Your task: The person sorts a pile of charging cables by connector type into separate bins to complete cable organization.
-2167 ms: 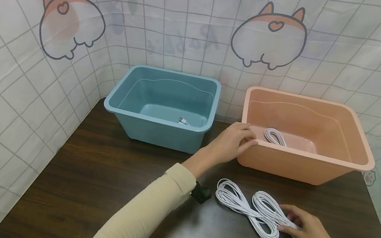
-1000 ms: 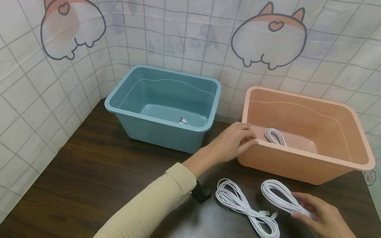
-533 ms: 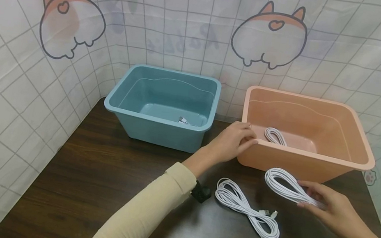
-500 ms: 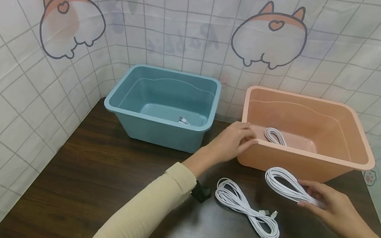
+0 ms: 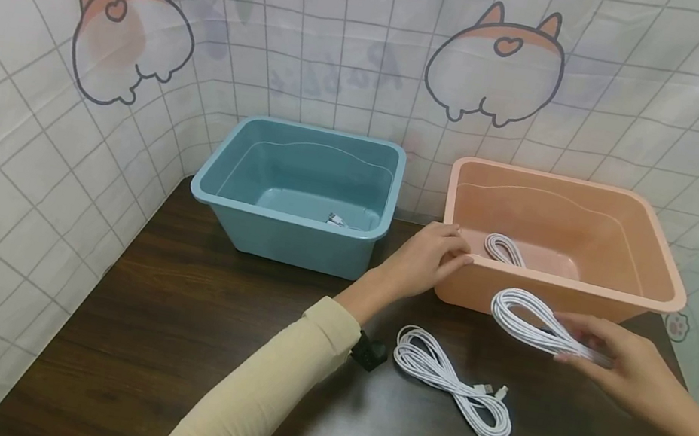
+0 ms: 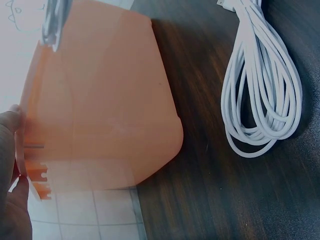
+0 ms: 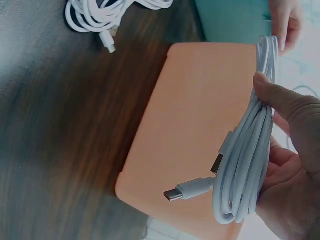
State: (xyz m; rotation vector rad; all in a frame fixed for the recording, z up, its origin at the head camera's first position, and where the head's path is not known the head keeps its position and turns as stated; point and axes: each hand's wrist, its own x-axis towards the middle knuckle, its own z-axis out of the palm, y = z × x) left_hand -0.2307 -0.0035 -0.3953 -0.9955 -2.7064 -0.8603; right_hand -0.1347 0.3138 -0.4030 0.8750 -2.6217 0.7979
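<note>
My right hand (image 5: 624, 364) pinches a bundled white USB cable (image 5: 527, 326), held up off the table in front of the orange bin (image 5: 585, 290). In the right wrist view my thumb presses across the white strands, and a USB-C plug (image 7: 187, 190) sticks out at the lower end. My left hand (image 5: 429, 257) grips the bin's near left corner, thumb and fingers on either side of the rim. A second bundled USB cable (image 5: 436, 365) lies on the table, its two plugs showing. Inside the orange bin rests another coiled white cable (image 5: 504, 249).
To the left stands a blue bin (image 5: 297, 242) with a small white plug (image 5: 335, 220) inside. Both bins are on the dark wooden table (image 5: 165, 341), backed by a white grid-patterned cloth (image 5: 362, 52). My left forearm (image 5: 267, 388) crosses the table's middle.
My right hand has lifted the bundled cable off the other one and raised it toward the orange bin's front wall. My left hand has stayed on the rim.
</note>
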